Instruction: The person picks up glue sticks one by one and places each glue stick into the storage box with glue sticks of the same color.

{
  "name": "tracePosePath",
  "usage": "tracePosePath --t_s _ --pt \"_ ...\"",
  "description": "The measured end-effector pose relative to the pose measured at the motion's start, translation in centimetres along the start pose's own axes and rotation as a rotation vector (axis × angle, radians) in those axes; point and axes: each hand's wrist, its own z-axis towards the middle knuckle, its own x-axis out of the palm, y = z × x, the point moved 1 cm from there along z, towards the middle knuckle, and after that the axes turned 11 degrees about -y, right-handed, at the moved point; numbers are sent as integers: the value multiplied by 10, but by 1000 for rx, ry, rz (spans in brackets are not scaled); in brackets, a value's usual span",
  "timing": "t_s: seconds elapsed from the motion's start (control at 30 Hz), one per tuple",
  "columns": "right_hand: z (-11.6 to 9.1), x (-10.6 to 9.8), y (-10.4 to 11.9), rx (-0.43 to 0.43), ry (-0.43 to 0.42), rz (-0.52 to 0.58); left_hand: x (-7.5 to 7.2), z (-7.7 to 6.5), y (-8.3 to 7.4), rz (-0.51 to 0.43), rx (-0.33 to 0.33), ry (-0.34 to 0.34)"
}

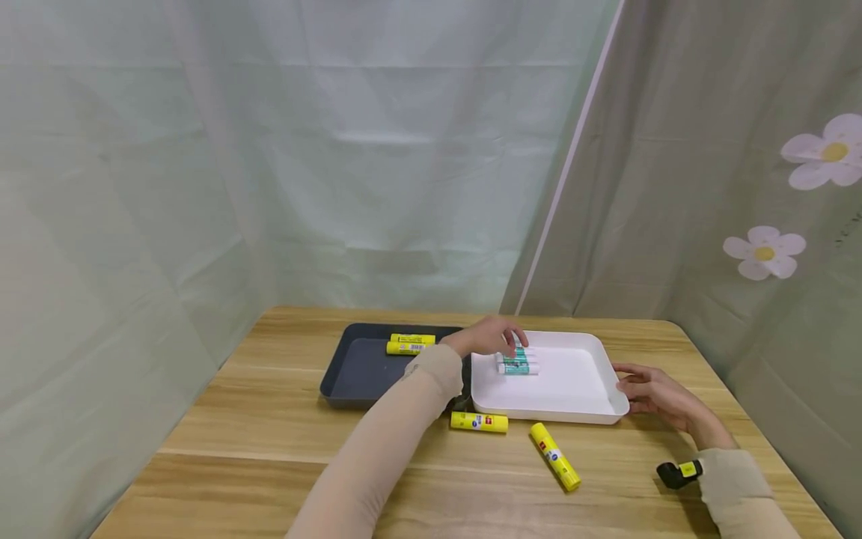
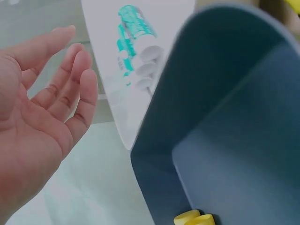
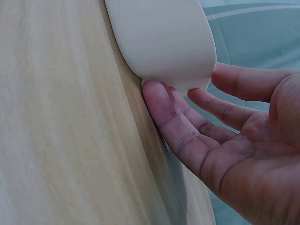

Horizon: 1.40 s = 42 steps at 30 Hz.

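Over the left end of the white tray [image 1: 572, 382], my left hand [image 1: 494, 335] hovers with loosely bent fingers and nothing in them. Just below it lie several white-and-teal glue sticks [image 1: 518, 368], side by side in that tray; the left wrist view shows their white ends [image 2: 149, 52] apart from the hand. My right hand [image 1: 663, 397] touches the tray's right outer wall [image 3: 164, 51] with its fingertips, fingers only slightly bent. The dark grey tray [image 1: 357, 374] adjoins on the left, holding two yellow glue sticks [image 1: 409, 348]; my left forearm hides part of it.
Two more yellow glue sticks lie on the wooden table [image 1: 256, 427] in front of the white tray: one crosswise [image 1: 480, 422], one slanted [image 1: 555, 458]. A pale curtain [image 1: 377, 165] hangs behind the table, and a flowered grey-green one [image 1: 761, 180] at the right.
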Motion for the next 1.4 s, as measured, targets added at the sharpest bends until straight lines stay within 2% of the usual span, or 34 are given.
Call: tracePosePath --t_s 0.33,0.6,0.87,1.17,1.4 --pt "1 0 0 -2 9 7 -9 -22 18 -188 18 -67" --pt "2 -2 0 2 8 9 -11 -48 27 -256 -9 -114" --pt "2 -4 -1 1 22 16 -11 -71 31 -272 -24 -162" --pt "1 -4 -1 -11 39 26 -11 -95 32 -295 -7 -169" --pt "1 -4 -1 -7 31 19 -13 -119 29 -293 -29 -196"
